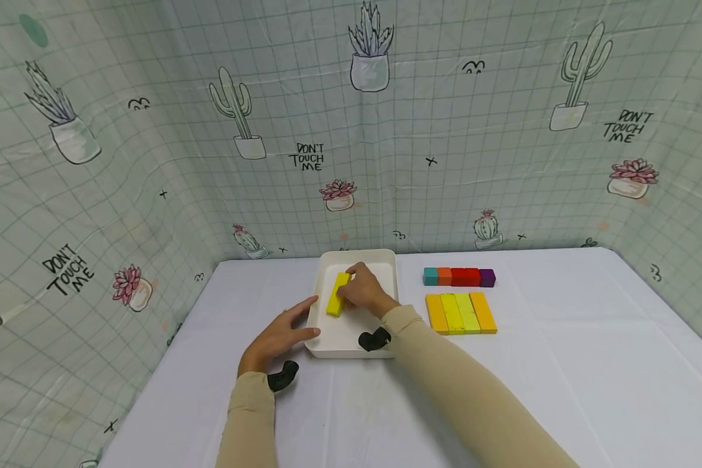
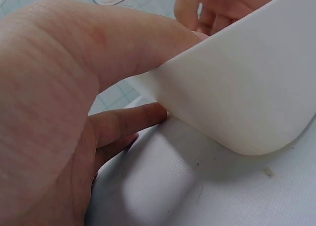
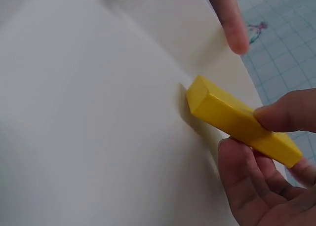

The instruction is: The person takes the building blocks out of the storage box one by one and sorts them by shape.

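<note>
A yellow rectangular block (image 1: 338, 294) is pinched between the thumb and fingers of my right hand (image 1: 367, 290), above the floor of a white tray (image 1: 357, 353). In the right wrist view the block (image 3: 232, 115) slants, its near end close to the tray's side wall. My left hand (image 1: 277, 338) is at the tray's left side. The left wrist view shows its thumb (image 2: 148, 43) reaching over the tray's rim while a fingertip (image 2: 159, 111) touches the outside of the wall, low down near the cloth.
Right of the tray, several yellow and orange blocks (image 1: 461, 314) lie side by side. Behind them runs a row of teal, orange, red and purple blocks (image 1: 459, 277). A white cloth covers the table (image 1: 561, 377), and a patterned curtain (image 1: 386, 143) hangs behind and at both sides.
</note>
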Demonstrator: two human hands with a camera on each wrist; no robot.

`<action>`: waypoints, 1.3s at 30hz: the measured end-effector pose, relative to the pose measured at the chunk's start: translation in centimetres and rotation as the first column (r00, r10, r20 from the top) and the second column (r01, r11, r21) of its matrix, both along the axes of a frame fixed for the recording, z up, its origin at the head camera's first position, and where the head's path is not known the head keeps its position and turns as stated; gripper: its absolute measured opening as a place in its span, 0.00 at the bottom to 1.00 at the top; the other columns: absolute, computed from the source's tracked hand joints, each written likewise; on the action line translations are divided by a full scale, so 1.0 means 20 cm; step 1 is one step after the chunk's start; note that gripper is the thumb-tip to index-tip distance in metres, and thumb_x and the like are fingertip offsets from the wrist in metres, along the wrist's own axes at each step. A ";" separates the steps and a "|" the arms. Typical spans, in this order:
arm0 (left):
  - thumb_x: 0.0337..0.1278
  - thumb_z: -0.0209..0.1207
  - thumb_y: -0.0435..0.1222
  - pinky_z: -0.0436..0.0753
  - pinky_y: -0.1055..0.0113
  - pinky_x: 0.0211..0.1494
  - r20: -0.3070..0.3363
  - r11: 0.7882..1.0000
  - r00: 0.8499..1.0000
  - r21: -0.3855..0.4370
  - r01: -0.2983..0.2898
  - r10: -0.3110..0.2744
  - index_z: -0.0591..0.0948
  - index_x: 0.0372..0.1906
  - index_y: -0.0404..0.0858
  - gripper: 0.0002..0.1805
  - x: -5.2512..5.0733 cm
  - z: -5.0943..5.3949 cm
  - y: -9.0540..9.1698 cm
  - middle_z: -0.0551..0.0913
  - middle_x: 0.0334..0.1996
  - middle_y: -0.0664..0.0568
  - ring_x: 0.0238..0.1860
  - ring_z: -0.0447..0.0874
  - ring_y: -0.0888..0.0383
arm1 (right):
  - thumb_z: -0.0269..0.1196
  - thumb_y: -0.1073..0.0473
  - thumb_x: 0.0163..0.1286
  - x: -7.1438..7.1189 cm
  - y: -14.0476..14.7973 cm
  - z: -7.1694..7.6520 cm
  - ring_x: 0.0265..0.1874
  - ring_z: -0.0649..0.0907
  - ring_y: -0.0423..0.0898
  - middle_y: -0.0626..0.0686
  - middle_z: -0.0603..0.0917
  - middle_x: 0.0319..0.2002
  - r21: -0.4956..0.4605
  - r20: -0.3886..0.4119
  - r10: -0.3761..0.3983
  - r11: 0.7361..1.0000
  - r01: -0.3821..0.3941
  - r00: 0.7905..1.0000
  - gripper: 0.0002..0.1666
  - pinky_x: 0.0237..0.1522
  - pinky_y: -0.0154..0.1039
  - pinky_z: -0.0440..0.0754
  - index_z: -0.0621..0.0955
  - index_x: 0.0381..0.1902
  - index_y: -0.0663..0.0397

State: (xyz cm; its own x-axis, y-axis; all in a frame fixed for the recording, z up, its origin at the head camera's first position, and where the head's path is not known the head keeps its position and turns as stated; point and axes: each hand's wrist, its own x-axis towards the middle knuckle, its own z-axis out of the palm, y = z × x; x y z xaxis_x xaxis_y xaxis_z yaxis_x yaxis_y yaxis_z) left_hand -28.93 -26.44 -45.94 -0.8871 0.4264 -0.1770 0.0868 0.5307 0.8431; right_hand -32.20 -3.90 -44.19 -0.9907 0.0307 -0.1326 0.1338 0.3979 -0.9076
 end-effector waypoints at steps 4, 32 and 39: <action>0.58 0.67 0.48 0.48 0.35 0.75 0.002 1.000 1.000 -0.005 -0.004 0.004 0.65 0.77 0.58 0.41 0.00 0.01 0.01 0.58 0.78 0.49 0.78 0.47 0.43 | 0.67 0.65 0.61 -0.01 0.00 0.01 0.31 0.83 0.49 0.62 0.80 0.49 -0.050 -0.012 -0.017 0.999 0.017 1.000 0.33 0.31 0.36 0.86 0.69 0.62 0.62; 0.57 0.67 0.50 0.50 0.35 0.74 0.004 1.000 1.000 -0.013 -0.012 0.012 0.64 0.77 0.57 0.42 -0.01 -0.01 0.01 0.57 0.78 0.49 0.78 0.48 0.42 | 0.66 0.65 0.64 0.03 0.10 0.10 0.38 0.87 0.53 0.63 0.81 0.47 -0.274 -0.022 -0.008 0.962 0.001 1.000 0.33 0.36 0.41 0.88 0.71 0.66 0.61; 0.56 0.67 0.49 0.51 0.35 0.74 -0.004 1.000 1.000 -0.015 -0.013 0.013 0.65 0.77 0.57 0.42 0.00 -0.01 0.01 0.57 0.78 0.48 0.78 0.48 0.42 | 0.66 0.65 0.65 0.05 0.15 0.12 0.38 0.87 0.53 0.62 0.81 0.47 -0.318 -0.027 -0.019 0.948 0.009 0.999 0.32 0.38 0.42 0.88 0.71 0.67 0.59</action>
State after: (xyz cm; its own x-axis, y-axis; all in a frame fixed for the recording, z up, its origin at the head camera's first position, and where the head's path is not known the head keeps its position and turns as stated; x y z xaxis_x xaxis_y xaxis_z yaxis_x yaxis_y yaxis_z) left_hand -28.99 -26.32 -46.16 -0.8932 0.4122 -0.1798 0.0830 0.5442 0.8349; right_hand -31.24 -0.96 -41.74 -0.9940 0.0057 -0.1090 0.1091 0.0868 -0.9902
